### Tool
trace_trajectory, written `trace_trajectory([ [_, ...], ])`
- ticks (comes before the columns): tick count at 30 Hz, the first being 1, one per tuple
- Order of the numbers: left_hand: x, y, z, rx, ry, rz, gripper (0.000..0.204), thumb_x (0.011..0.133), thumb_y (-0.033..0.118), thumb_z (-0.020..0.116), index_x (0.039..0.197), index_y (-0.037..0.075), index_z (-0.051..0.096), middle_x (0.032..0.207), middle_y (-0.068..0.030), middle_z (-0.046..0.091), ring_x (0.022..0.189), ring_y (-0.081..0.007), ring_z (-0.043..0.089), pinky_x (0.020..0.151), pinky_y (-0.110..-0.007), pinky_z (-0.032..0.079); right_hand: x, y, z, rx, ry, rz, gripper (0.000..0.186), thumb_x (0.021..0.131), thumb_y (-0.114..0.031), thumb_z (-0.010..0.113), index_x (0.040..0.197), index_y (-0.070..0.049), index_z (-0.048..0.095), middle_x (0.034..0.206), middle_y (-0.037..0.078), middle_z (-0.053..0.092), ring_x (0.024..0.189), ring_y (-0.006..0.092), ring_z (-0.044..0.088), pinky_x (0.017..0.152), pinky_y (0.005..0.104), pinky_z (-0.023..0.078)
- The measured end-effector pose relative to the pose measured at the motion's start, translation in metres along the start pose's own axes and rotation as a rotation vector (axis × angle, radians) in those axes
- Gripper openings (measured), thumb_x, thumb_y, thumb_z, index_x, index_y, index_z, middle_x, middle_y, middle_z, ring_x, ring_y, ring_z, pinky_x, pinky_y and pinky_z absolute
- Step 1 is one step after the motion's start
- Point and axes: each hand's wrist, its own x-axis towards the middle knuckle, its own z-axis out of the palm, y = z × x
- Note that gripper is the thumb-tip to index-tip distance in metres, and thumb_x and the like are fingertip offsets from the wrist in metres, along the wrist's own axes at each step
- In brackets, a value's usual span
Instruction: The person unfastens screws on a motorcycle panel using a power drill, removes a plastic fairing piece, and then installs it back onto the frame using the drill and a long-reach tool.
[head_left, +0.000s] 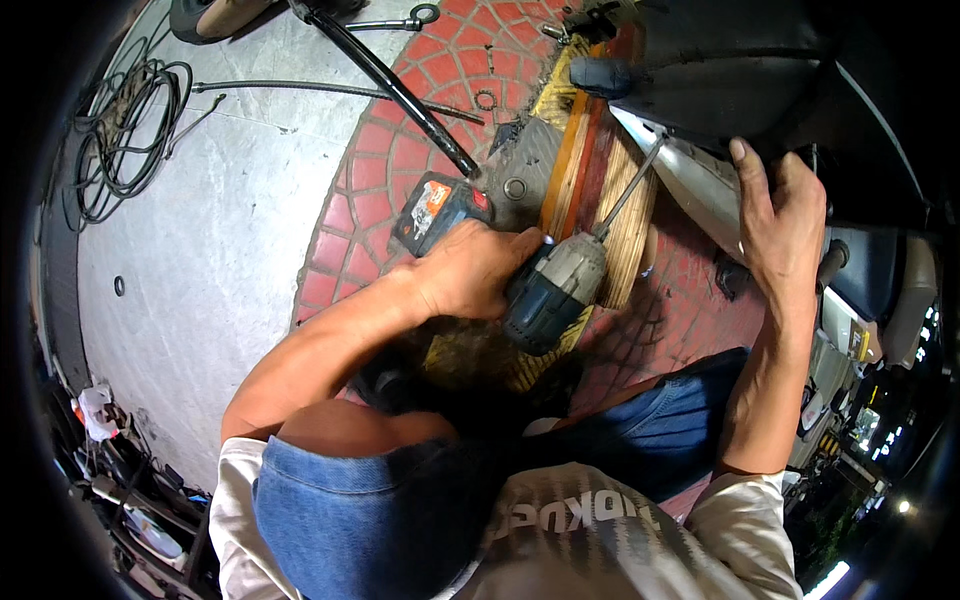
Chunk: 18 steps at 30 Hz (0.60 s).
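My left hand (470, 275) is closed round the handle of a cordless impact driver (550, 300), its battery (445, 212) toward the upper left. The driver's long bit (630, 185) reaches up to the white strip (690, 180) on a dark panel (740, 85) at upper right. My right hand (780, 205) grips that panel's edge beside the bit's tip, thumb upward and fingers bent; its fingertips are partly hidden. Beneath the bit lie stacked wooden boards (595, 150). A metal plate (535, 160) with a ring on it lies beside them.
A long black tube (380, 85) lies across red paving (355, 180). Coiled hose (130, 140) and a small ring (119, 285) rest on grey concrete (200, 250), near part of a wheel (210, 20). Assorted items (130, 510) crowd the lower left; more clutter (840, 380) stands at right.
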Motion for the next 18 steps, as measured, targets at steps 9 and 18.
trace_trajectory([
  [9,-0.036,-0.025,0.030,0.203,-0.036,0.041,0.053,0.074,0.022,0.072,0.121,0.002,0.060,0.095,-0.0174,0.067,0.088,-0.0405,0.066,0.078,-0.048,0.054,0.004,0.003,0.005,-0.011,0.061,-0.132,0.055,0.093,-0.024,0.077,0.064,0.004,0.040,0.060,0.023,0.038,0.053,0.0331,0.032,0.052,0.0460,0.032],
  [18,-0.170,0.070,-0.105,-0.161,0.626,-0.149,0.053,0.073,0.015,0.075,0.120,-0.005,0.062,0.099,-0.0223,0.069,0.088,-0.0438,0.068,0.079,-0.050,0.054,0.002,-0.001,-0.004,0.008,-0.127,-0.084,0.049,0.096,-0.023,0.073,0.062,0.004,0.051,0.062,0.029,0.051,0.055,0.0477,0.049,0.055,0.0531,0.040],
])
